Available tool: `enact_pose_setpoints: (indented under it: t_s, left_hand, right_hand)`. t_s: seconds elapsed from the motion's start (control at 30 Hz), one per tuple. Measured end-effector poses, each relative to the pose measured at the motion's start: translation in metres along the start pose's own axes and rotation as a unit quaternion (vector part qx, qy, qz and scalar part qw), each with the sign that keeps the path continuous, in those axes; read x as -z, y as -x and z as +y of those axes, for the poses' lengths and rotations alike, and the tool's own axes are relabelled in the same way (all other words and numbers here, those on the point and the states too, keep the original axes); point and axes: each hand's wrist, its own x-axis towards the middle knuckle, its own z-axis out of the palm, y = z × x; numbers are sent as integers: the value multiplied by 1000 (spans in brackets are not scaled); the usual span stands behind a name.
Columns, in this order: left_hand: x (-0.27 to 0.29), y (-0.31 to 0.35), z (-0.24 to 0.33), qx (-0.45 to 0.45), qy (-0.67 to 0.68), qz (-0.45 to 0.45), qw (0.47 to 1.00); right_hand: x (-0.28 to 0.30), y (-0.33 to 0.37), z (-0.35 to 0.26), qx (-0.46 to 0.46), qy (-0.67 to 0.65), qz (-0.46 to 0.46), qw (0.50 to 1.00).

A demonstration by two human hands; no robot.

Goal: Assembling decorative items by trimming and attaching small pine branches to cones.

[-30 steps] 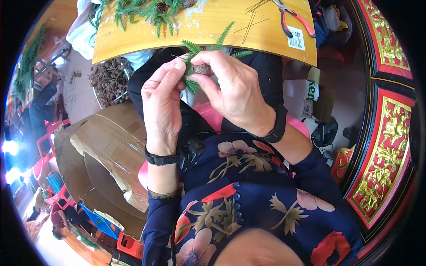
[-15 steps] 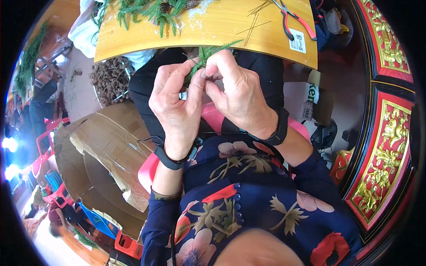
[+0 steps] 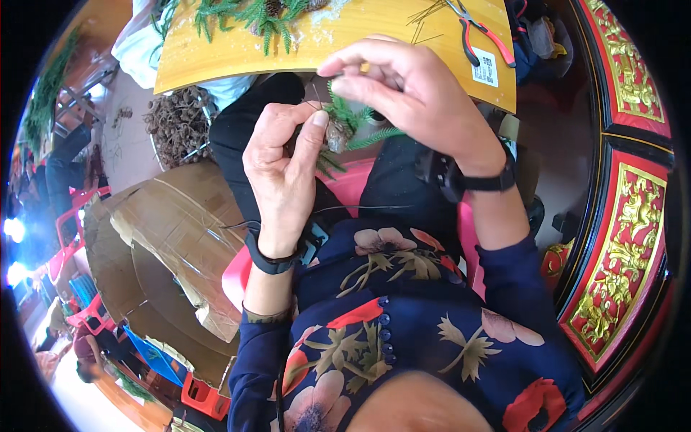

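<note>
My left hand [image 3: 284, 147] pinches a pine cone [image 3: 338, 135] between thumb and fingers, above my lap. Green artificial fir sprigs [image 3: 374, 138] fan out around the cone. A thin wire stands up by the left fingertips. My right hand [image 3: 414, 90] is raised over the table's front edge, apart from the cone. Its thumb and forefinger come together at the left; whether something thin is between them is too small to make out.
On the yellow table [image 3: 216, 61] lie more fir sprigs with cones [image 3: 270, 21], thin wires [image 3: 425, 21] and red-handled pliers [image 3: 475, 32]. Beside my left leg stands a basket of pine cones [image 3: 176, 129], with a torn cardboard box [image 3: 165, 245] nearer. Red-gold carved panels [image 3: 622, 252] line the right.
My hands have come apart. The right has moved up and right, away from the left. The cone, hidden before, now shows in my left hand with its sprigs turned downward and to the right.
</note>
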Motion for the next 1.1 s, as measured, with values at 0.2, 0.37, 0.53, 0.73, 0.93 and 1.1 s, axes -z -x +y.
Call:
enact_pose_setpoints:
  t_s: [0.2, 0.37, 0.53, 0.73, 0.93, 1.1]
  left_hand:
    - [8, -2, 3, 74, 101, -66, 990]
    - [14, -2, 0, 221, 240, -93, 941]
    - [26, -7, -4, 302, 368, -143, 868]
    - [40, -14, -6, 363, 410, -246, 800]
    - [36, -11, -10, 311, 279, -227, 880]
    - [21, 0, -9, 121, -18, -149, 981]
  right_hand:
    - [0, -15, 20, 20, -122, -119, 985]
    - [2, -20, 23, 53, -78, -138, 986]
    - [-1, -31, 28, 257, -79, -117, 956]
    - [-2, -31, 13, 332, -84, -172, 924]
    - [-6, -12, 0, 122, 6, -156, 980]
    - [-17, -8, 6, 36, 43, -84, 995]
